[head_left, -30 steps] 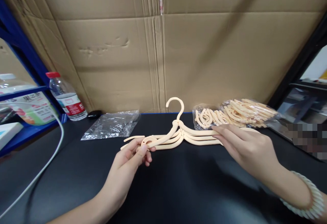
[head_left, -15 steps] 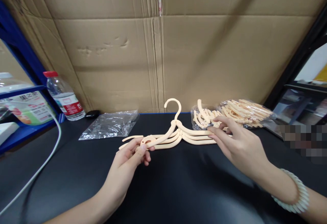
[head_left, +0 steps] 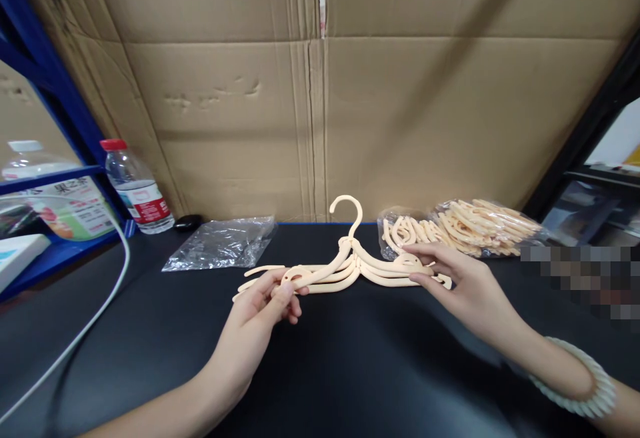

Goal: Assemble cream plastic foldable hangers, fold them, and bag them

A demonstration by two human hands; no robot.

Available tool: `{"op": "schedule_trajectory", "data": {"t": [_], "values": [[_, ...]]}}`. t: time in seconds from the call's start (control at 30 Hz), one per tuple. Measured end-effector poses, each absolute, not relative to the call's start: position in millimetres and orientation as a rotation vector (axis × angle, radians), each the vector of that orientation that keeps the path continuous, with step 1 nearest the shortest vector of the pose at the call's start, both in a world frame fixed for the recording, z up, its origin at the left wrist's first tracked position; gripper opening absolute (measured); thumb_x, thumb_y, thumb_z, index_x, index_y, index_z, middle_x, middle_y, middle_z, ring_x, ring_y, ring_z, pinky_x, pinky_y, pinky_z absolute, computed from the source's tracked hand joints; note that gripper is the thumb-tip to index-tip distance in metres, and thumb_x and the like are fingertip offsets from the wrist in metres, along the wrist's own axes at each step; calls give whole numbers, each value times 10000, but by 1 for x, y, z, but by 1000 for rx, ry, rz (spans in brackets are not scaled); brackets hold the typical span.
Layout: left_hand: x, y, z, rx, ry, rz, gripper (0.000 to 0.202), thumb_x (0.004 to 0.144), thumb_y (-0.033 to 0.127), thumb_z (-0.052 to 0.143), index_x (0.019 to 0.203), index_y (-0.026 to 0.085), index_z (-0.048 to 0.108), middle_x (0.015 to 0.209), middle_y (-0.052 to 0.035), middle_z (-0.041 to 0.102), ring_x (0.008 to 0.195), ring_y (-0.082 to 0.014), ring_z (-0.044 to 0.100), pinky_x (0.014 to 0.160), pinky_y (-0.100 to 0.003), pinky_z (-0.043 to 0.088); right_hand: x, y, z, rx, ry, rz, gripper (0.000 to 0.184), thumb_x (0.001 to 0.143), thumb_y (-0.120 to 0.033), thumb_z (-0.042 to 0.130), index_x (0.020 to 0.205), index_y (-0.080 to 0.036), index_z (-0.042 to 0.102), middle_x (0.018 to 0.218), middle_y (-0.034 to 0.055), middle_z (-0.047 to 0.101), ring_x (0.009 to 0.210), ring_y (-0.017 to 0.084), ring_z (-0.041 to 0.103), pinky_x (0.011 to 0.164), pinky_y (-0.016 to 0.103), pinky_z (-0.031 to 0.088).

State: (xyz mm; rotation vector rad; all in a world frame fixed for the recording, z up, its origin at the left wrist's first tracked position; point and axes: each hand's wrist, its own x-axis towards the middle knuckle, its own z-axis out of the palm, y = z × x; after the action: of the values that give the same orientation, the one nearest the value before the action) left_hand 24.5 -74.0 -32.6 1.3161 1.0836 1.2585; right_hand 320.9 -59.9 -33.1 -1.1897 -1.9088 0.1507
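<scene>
Cream hanger (head_left: 353,245) up on its feet, hook to the sky, both ends in hand.

Long axis runs left to right across the black tabletop (head_left: 320,365), pretty much parallel to the cardboard (head_left: 225,171) behind. The hook (head_left: 359,215) sticks up from the middle and curls over so its open tip faces left, and the two arms slope down and outward from there. Left hand (head_left: 257,308) has the left end pinched between thumb and fingers; right hand (head_left: 465,285) has thumb below and fingers above, pinching the right end. More cream hangers (head_left: 395,283) sit right underneath, lined up the same way, can't tell how many. Clear bags of cream parts (head_left: 485,225) lie just behind the right hand, and a flattened clear bag (head_left: 220,241) is off behind the left.
</scene>
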Motion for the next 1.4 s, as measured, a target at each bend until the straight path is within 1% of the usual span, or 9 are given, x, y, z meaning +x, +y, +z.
{"op": "schedule_trajectory", "data": {"t": [0.23, 0.4, 0.47, 0.6, 0.8, 0.9, 1.07, 1.27, 1.4], "values": [[27, -77, -28, 1270, 1164, 1302, 272, 792, 367, 729, 951, 156, 667, 740, 7, 584, 653, -121, 499, 632, -237, 434, 321, -54, -29, -1104, -1740, 608, 314, 826, -399, 654, 1069, -201, 672, 1055, 102, 715, 984, 239, 668, 828, 372, 573], [27, -77, -28, 1222, 1093, 1348, 236, 724, 337, 795, 799, 151, 672, 857, -6, 604, 668, -98, 484, 581, -195, 422, 323, -51, -28, -1104, -1599, 903, 366, 788, -420, 707, 1079, -202, 673, 1068, 99, 688, 930, 206, 645, 791, 328, 550], [26, -76, -30, 1229, 1060, 1303, 228, 732, 334, 794, 768, 147, 668, 895, -19, 631, 723, -108, 532, 636, -191, 454, 323, -51, -29, -1082, -1529, 1029, 372, 777, -415, 724, 1077, -203, 667, 1008, 84, 679, 889, 192, 633, 781, 324, 540], [27, -77, -33, 1277, 1030, 1071, 272, 792, 394, 742, 874, 145, 669, 898, -51, 672, 835, -165, 632, 765, -246, 512, 318, -53, -34, -1017, -1486, 1113, 340, 793, -360, 727, 1082, -209, 629, 801, 8, 605, 715, 120, 552, 659, 246, 486], [31, -79, -34, 1483, 952, 980, 268, 866, 412, 649, 847, 146, 629, 770, -14, 613, 669, -127, 606, 628, -228, 508, 301, -62, -42, -908, -1413, 1313, 383, 808, -309, 733, 1081, -242, 473, 803, -13, 617, 701, 102, 547, 625, 220, 459], [32, -78, -36, 1538, 942, 982, 255, 879, 396, 629, 867, 142, 645, 770, -13, 601, 668, -115, 570, 606, -207, 492, 295, -66, -45, -844, -1391, 1409, 338, 828, -294, 717, 1012, -248, 438, 851, -7, 636, 739, 111, 582, 675, 249, 492], [33, -78, -39, 1473, 937, 960, 279, 875, 412, 626, 904, 134, 638, 818, -33, 619, 707, -137, 594, 587, -217, 526, 291, -74, -46, -762, -1620, 1506, 161, 878, -283, 660, 953, -215, 535, 1018, 31, 618, 956, 137, 600, 879, 308, 483], [36, -81, -41, 1446, 891, 985, 244, 851, 374, 665, 897, 138, 625, 807, -26, 622, 701, -136, 606, 552, -210, 545, 288, -87, -40, -740, -1880, 1635, 239, 918, -300, 602, 1151, -244, 594, 1118, 46, 580, 987, 145, 592, 908, 318, 479], [39, -85, -43, 1437, 875, 975, 233, 840, 353, 679, 902, 135, 625, 810, -33, 637, 690, -137, 608, 537, -209, 537, 285, -91, -37, -652, -1940, 1684, 324, 930, -288, 584, 1254, -295, 576, 1264, 60, 542, 1118, 179, 574, 1005, 376, 447]]}}
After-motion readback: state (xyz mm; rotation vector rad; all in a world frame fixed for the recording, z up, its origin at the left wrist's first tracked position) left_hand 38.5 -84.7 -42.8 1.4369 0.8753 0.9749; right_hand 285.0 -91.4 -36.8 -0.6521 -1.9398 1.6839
